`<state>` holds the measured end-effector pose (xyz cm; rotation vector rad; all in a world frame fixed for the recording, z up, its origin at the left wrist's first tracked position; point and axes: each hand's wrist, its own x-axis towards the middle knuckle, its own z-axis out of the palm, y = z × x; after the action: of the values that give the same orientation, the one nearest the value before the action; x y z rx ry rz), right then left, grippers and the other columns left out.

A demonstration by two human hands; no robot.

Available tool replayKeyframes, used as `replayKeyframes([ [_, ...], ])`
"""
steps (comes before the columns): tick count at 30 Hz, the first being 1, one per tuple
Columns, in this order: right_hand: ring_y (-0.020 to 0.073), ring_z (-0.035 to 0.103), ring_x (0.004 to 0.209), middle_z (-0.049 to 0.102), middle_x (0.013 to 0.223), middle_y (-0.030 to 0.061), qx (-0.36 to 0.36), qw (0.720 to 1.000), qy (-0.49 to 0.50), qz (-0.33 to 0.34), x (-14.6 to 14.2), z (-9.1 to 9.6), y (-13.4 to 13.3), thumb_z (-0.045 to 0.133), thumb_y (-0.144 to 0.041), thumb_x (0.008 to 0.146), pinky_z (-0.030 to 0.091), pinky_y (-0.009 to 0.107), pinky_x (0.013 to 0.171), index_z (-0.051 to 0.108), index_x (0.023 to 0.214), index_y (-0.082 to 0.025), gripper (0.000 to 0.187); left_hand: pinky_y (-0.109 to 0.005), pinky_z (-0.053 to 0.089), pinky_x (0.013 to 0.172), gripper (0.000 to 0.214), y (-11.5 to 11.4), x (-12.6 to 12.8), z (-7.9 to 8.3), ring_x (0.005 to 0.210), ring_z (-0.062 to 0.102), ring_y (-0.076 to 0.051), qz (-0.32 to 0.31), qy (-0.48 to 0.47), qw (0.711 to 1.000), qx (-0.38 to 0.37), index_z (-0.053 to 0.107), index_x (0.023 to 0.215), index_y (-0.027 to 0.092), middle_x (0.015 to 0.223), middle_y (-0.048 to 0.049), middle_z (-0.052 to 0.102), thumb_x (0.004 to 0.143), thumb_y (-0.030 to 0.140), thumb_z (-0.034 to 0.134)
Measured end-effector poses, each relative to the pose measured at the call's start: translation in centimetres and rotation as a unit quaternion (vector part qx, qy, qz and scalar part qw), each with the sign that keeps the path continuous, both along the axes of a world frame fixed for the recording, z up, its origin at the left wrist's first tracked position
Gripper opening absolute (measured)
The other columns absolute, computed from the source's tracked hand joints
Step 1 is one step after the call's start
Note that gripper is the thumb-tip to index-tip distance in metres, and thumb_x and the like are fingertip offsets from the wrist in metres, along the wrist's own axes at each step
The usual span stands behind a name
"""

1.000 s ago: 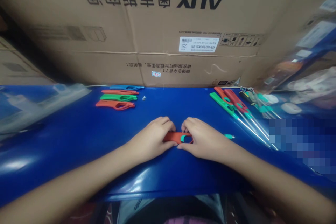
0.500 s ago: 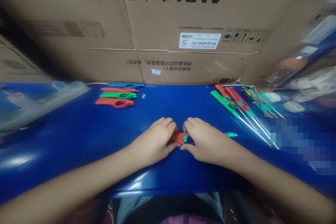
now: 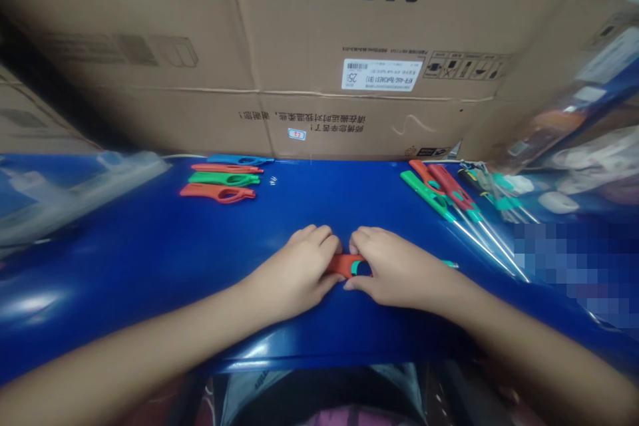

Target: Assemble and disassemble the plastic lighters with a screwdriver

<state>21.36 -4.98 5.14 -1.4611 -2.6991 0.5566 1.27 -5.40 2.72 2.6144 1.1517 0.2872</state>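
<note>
Both my hands press down on a red lighter body (image 3: 345,265) with a teal trigger, lying on the blue table (image 3: 150,253) near its front edge. My left hand (image 3: 294,269) has its fingers curled over the lighter's left part. My right hand (image 3: 394,267) covers the right part, fingers bent on it. A teal tip (image 3: 450,264) of the lighter pokes out to the right from under my right hand.
Several plastic lighter shells, blue, red, green and red (image 3: 219,194), lie at the back left. Several finished long-nosed lighters (image 3: 449,203) lie at the back right. A large cardboard box (image 3: 319,46) stands behind. Clear bags (image 3: 74,186) sit at the left.
My hands have drawn closer together over the red lighter, hiding more of it. The teal tip has slid a little to the right.
</note>
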Motion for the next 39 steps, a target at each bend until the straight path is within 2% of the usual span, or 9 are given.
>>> replayKeyframes([
  [5, 0.0223, 0.057, 0.089, 0.060, 0.095, 0.0066, 0.004, 1.000, 0.002, -0.004, 0.1, 0.0, 0.2, 0.079, -0.032, 0.082, 0.040, 0.033, 0.074, 0.055, 0.090, -0.018, 0.029, -0.041, 0.049, 0.084, 0.015, 0.2, -0.1, 0.1, 0.096, 0.054, -0.027, -0.002, -0.007, 1.000, -0.002, 0.059, 0.101, 0.015, 0.102, -0.0091, 0.057, 0.094, 0.027, 0.064],
  [10, 0.0196, 0.055, 0.082, 0.060, 0.094, 0.0060, -0.006, 0.999, 0.031, 0.004, 0.6, -0.5, 0.8, 0.071, -0.039, 0.086, 0.039, 0.032, 0.070, 0.050, 0.087, -0.019, 0.029, -0.042, 0.048, 0.088, 0.021, 0.9, -0.6, -0.2, 0.099, 0.054, -0.027, -0.013, -0.029, 0.999, -0.012, 0.059, 0.107, 0.018, 0.105, -0.0080, 0.058, 0.094, 0.032, 0.065],
  [19, 0.0178, 0.055, 0.077, 0.061, 0.092, 0.0060, -0.001, 0.998, 0.056, 0.005, 0.8, -0.7, 0.9, 0.068, -0.037, 0.087, 0.038, 0.030, 0.066, 0.047, 0.085, -0.021, 0.027, -0.040, 0.048, 0.089, 0.022, 1.5, -0.9, -0.6, 0.099, 0.053, -0.026, -0.052, -0.045, 0.998, -0.002, 0.061, 0.115, 0.019, 0.107, -0.0093, 0.058, 0.099, 0.033, 0.058],
  [23, 0.0173, 0.056, 0.073, 0.062, 0.089, 0.0034, -0.016, 0.997, 0.071, -0.012, 0.9, -0.4, 1.0, 0.068, -0.039, 0.086, 0.036, 0.029, 0.063, 0.048, 0.091, -0.021, 0.027, -0.038, 0.048, 0.090, 0.023, 2.0, -1.3, -0.7, 0.100, 0.055, -0.025, -0.055, -0.073, 0.996, -0.006, 0.059, 0.117, 0.020, 0.108, -0.0084, 0.059, 0.100, 0.035, 0.056],
  [27, 0.0168, 0.058, 0.074, 0.065, 0.091, 0.0012, -0.024, 0.993, 0.117, -0.023, 1.3, -0.3, 1.8, 0.073, -0.040, 0.082, 0.036, 0.027, 0.062, 0.048, 0.100, -0.023, 0.035, -0.037, 0.048, 0.091, 0.026, 2.7, -1.9, -0.8, 0.101, 0.058, -0.023, -0.040, -0.114, 0.993, -0.007, 0.060, 0.116, 0.020, 0.110, -0.0083, 0.061, 0.101, 0.040, 0.054],
  [32, 0.0125, 0.055, 0.064, 0.061, 0.077, -0.0046, -0.055, 0.975, 0.209, -0.058, 2.0, -0.9, 3.2, 0.068, -0.025, 0.083, 0.039, 0.024, 0.059, 0.047, 0.100, -0.024, 0.027, -0.035, 0.048, 0.089, 0.027, 3.3, -2.3, -0.8, 0.098, 0.060, -0.022, -0.012, -0.162, 0.987, 0.001, 0.062, 0.113, 0.019, 0.107, -0.0070, 0.064, 0.102, 0.042, 0.052],
  [36, 0.0124, 0.055, 0.065, 0.062, 0.079, -0.0040, -0.055, 0.964, 0.249, -0.079, 2.4, -1.4, 3.6, 0.075, -0.035, 0.080, 0.043, 0.025, 0.060, 0.049, 0.107, -0.023, 0.040, -0.034, 0.050, 0.088, 0.027, 3.4, -2.3, -0.9, 0.097, 0.063, -0.021, 0.006, -0.193, 0.981, -0.011, 0.061, 0.111, 0.019, 0.106, -0.0065, 0.065, 0.102, 0.043, 0.051],
  [39, 0.0135, 0.056, 0.069, 0.063, 0.080, -0.0015, -0.036, 0.974, 0.213, -0.066, 2.4, -1.5, 3.7, 0.079, -0.040, 0.077, 0.044, 0.026, 0.063, 0.057, 0.098, -0.020, 0.037, -0.034, 0.051, 0.087, 0.028, 3.3, -2.3, -1.1, 0.094, 0.064, -0.020, 0.026, -0.213, 0.977, -0.018, 0.059, 0.112, 0.019, 0.106, -0.0064, 0.066, 0.102, 0.044, 0.050],
])
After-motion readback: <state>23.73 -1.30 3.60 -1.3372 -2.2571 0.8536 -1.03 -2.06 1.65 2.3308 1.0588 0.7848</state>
